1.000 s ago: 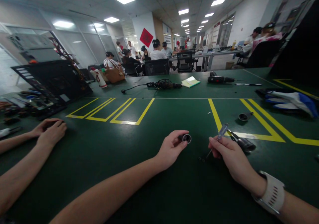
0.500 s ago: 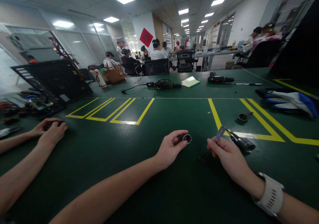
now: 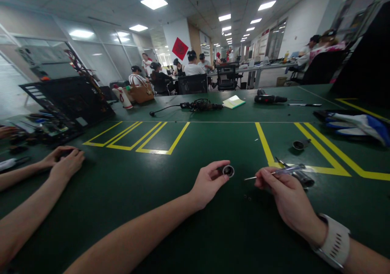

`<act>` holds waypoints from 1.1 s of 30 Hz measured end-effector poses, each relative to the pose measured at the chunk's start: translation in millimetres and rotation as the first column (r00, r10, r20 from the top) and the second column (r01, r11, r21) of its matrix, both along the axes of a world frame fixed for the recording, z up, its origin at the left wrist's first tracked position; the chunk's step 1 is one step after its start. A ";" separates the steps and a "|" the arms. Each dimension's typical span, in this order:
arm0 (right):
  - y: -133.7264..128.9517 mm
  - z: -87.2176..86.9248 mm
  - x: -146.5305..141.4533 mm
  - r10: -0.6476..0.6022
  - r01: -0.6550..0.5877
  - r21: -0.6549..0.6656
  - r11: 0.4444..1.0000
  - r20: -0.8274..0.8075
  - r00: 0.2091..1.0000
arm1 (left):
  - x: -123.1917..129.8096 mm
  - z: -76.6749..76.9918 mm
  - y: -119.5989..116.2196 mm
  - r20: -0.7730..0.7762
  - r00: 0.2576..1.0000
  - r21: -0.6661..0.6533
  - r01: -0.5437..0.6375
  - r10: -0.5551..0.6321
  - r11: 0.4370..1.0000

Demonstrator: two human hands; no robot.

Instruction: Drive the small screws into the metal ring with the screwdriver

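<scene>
My left hand (image 3: 209,184) pinches a short round metal-rimmed cylinder (image 3: 228,171), its hollow end turned to the right. In my right hand (image 3: 286,192) is a small screwdriver (image 3: 291,169) with a clear handle. Its thin shaft points left toward the cylinder, with a gap between them. Behind my right hand lies a dark cylindrical metal part (image 3: 305,181), partly hidden by the hand and handle. Small pieces, perhaps screws (image 3: 247,198), rest on the green table (image 3: 195,237) between my hands. Farther off sits another round metal part (image 3: 301,144).
A black power drill (image 3: 270,98), a pen (image 3: 304,105), a notepad (image 3: 234,102) and a coiled cable (image 3: 201,104) lie at the back. Gloves (image 3: 359,125) are on the right. At left, a co-worker's hands (image 3: 65,164) hold a dark object.
The screwdriver has swung in my right hand from steeply upright to nearly level, its tip now pointing left. My left hand keeps the cylinder in about the same place.
</scene>
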State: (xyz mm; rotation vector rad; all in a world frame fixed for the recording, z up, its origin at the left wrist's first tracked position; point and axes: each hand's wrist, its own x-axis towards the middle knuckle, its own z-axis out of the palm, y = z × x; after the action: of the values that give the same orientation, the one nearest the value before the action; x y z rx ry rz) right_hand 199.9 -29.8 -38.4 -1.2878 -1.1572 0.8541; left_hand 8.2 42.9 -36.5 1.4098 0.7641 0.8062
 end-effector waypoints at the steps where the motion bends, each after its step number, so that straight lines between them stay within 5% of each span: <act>1: -2.2 2.2 -0.2 0.023 -0.023 0.024 0.999 -0.006 1.000 | -0.5 -0.7 0.5 0.000 1.000 -0.003 0.007 -0.007 1.000; 8: -11.6 16.7 -8.1 0.235 -0.266 0.073 0.961 0.284 0.929 | 0.1 -0.1 -0.5 0.019 1.000 0.011 0.015 -0.015 1.000; 20: -13.0 3.5 -13.1 0.223 -0.430 0.237 0.871 0.588 0.777 | 4.1 -0.5 -3.7 0.110 0.994 0.007 -0.002 0.001 1.000; 33: -15.1 -0.1 -15.8 0.158 -0.471 0.173 0.865 0.798 0.582 | 9.4 -4.0 -3.7 0.076 0.993 0.016 -0.094 0.092 0.995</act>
State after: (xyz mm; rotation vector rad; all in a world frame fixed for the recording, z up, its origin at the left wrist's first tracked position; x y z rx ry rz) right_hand 184.1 -44.9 -38.5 -1.1391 -2.1884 0.2541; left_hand 17.6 39.1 -40.6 1.3616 0.7703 0.9360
